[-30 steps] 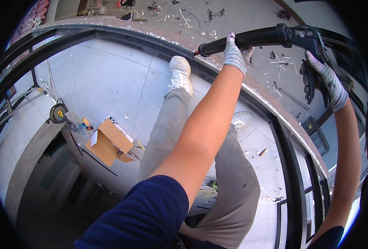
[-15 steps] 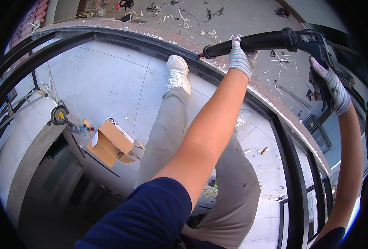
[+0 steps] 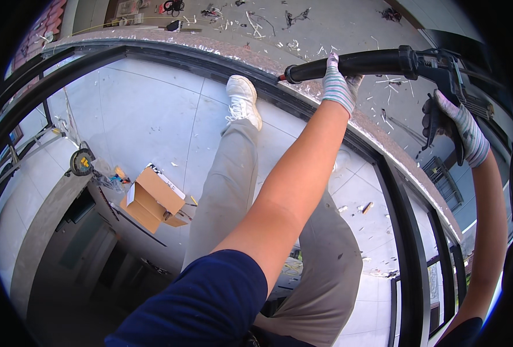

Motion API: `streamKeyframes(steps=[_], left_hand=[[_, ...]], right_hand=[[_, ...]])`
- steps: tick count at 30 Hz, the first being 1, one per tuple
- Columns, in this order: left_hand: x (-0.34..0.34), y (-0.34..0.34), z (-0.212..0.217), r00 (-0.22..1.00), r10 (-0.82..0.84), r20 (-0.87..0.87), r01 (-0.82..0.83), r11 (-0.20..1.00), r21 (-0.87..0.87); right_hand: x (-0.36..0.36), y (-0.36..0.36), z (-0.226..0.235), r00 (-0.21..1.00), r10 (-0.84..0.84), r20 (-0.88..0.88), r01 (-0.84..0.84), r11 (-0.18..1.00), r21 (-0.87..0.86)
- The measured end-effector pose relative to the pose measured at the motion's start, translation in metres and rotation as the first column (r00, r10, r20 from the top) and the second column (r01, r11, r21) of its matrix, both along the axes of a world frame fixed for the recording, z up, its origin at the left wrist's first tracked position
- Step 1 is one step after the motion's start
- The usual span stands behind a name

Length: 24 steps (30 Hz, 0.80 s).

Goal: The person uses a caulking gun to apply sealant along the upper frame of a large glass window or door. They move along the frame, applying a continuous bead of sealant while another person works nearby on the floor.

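A long black caulking gun [image 3: 378, 62] lies across the upper right, over the stone ledge. Its small red nozzle tip [image 3: 281, 77] is at the black window frame [image 3: 250, 73], touching it or just above it. My left hand [image 3: 338, 87], in a striped, stained glove, is closed around the barrel close to the front end. In a matching glove, my right hand [image 3: 464, 128] grips the handle and trigger at the rear. Part of its fingers is hidden behind the handle. Any bead of sealant under the nozzle is too small to make out.
My white shoe [image 3: 243, 95] stands on pale tiles inside the frame. An open cardboard box [image 3: 152, 199] lies to the left, near a stairwell-like dark opening [image 3: 77, 266]. Beyond the ledge [image 3: 233, 55], the lower ground is littered with scraps. Black rails [image 3: 407, 231] curve down the right.
The rear of the caulking gun and my right hand have dropped slightly, and the trigger now stands out more from the handle. The nozzle has barely moved.
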<state>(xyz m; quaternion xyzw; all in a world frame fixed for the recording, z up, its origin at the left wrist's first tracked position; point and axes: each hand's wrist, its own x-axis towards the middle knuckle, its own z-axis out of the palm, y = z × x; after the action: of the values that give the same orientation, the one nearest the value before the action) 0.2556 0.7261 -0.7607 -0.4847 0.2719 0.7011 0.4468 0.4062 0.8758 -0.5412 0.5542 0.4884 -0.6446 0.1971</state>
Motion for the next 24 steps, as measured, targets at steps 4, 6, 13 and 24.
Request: streamKeyframes(steps=[4,6,13,24], left_hand=[[0.015,0.001,0.002,1.0,-0.004,0.016,0.004,1.0,-0.022],[0.022,0.0,0.0,1.0,-0.001,0.009,0.001,1.0,0.01],[0.044,0.002,-0.002,0.999,-0.001,0.039,0.001,1.0,0.006],[0.078,0.004,0.003,0.998,-0.033,0.054,0.032,0.999,0.011]], right_hand=[[0.018,0.0,-0.002,0.998,0.024,0.054,-0.028,0.996,0.088],[0.027,0.002,-0.005,0.997,0.011,0.082,-0.019,0.996,0.093],[0.046,0.001,0.0,0.992,-0.029,0.122,0.014,0.992,0.123],[0.085,0.007,0.0,0.972,-0.021,0.233,-0.009,0.992,0.128]])
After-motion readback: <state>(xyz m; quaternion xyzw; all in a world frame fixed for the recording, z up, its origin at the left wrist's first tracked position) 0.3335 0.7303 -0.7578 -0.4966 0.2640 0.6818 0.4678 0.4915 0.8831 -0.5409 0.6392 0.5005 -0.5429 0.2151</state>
